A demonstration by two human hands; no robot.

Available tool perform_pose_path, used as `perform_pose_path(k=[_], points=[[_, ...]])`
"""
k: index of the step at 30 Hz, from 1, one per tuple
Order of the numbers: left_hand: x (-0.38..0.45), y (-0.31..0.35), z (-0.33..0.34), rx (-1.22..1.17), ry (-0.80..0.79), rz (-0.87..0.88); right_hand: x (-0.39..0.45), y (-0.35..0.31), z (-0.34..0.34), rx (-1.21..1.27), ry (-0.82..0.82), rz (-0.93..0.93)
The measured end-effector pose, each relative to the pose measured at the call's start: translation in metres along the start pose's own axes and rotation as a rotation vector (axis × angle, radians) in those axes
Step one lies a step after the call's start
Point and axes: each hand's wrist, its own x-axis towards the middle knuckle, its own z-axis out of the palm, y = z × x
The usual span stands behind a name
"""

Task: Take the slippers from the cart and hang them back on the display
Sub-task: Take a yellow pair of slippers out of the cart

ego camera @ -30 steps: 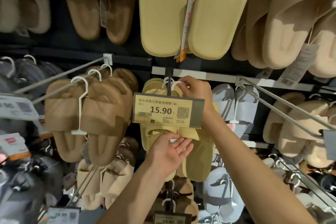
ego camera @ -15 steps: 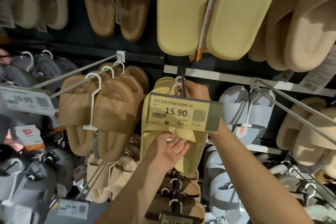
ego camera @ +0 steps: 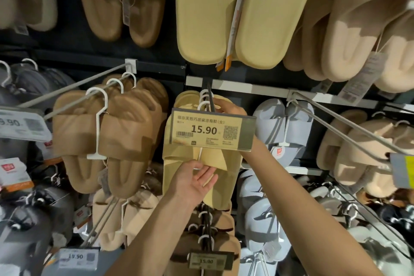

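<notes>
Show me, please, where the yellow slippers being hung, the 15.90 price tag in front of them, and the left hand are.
yellow slippers (ego camera: 226,163): head view, strap of the right-hand slipper.
15.90 price tag (ego camera: 206,130): head view, printed price.
left hand (ego camera: 192,182): head view, middle of the hand.

Pale yellow slippers (ego camera: 220,163) hanging toes-down on the display peg, partly behind the price tag (ego camera: 207,129).

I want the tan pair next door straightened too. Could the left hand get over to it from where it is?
Probably yes. The left hand rests open against the yellow slippers, holding nothing, and the tan pair hangs just beside, front-most on its hook with nothing between them.
</notes>
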Motion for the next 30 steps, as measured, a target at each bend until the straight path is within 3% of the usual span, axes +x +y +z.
perform_pose_path(k=[6,9,14,16,20,23,30], points=[[-0.016,-0.022,-0.003,0.262,-0.070,-0.043,-0.025,0.028,-0.013,-0.339,0.178,0.007],[-0.024,-0.041,-0.003,0.630,-0.205,0.035,-0.064,0.037,-0.031,-0.501,0.242,0.095],[-0.045,-0.083,0.008,1.454,-0.493,0.483,-0.168,0.046,-0.065,-0.625,0.405,0.269],[-0.061,-0.109,0.015,1.653,-0.590,0.685,-0.224,0.045,-0.077,-0.638,0.491,0.370],[-0.110,-0.177,0.029,1.819,-0.887,0.957,-0.346,0.036,-0.102,-0.785,0.680,0.609],[-0.151,-0.232,0.036,1.891,-1.100,1.013,-0.422,0.027,-0.114,-0.871,0.785,0.785],[-0.249,-0.374,0.046,1.770,-1.600,1.095,-0.592,0.001,-0.136,-1.130,0.976,1.070]])
